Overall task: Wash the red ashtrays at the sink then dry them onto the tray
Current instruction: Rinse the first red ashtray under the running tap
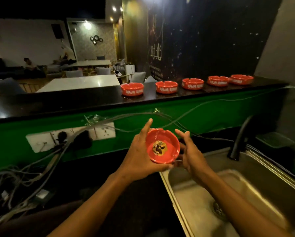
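Observation:
My left hand (139, 154) grips a red ashtray (167, 139) from the left and underneath, tilted toward me, with dark ash and brown residue in its bottom. My right hand (190, 153) is beside the ashtray's right side with fingers spread; whether it touches the ashtray I cannot tell. Both are just left of and above the steel sink (211, 202). Several more red ashtrays (166, 87) stand in a row on the dark counter ledge (75, 103) behind. A grey tray (275, 140) sits at the right behind the black tap (239, 139).
A green wall panel (160, 112) below the ledge carries a white socket strip (71, 135) with plugs. Tangled grey cables (15, 182) lie at the left. The sink's drain (218, 209) is at lower right. Tables and seated people are far behind.

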